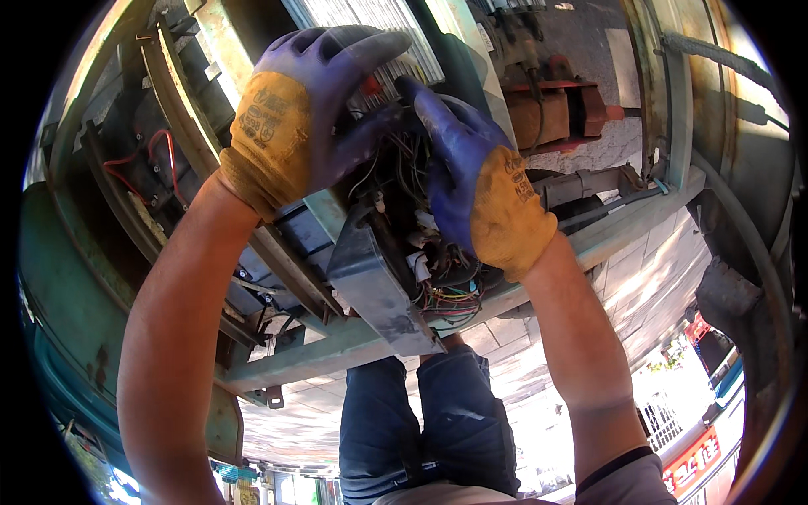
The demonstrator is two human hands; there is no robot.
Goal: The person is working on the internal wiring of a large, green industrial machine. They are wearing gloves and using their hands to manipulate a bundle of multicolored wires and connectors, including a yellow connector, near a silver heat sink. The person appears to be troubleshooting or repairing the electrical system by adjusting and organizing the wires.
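Observation:
Both my hands wear yellow work gloves with worn purple-blue coating, over an opened wiring space in a metal frame. My left hand (307,114) arches above it, with fingers apart and thumb stretched right toward my other hand. Between its thumb and fingers shows a small red part (370,85) by a ribbed metal unit (349,12). My right hand (480,172) is closed at the upper end of the dark wires (404,164); what its fingers grip is hidden. Below them, white connectors (418,266) and a tangle of coloured wires (454,301) lie beside a grey metal cover plate (370,282).
Green frame rails (295,362) cross in front of my legs (421,421). Rusty metal strips (181,101) and a red cable (172,160) are at left. A red metal part (581,109) sits at the far right, and a thick dark hose (757,244) hangs along the right side.

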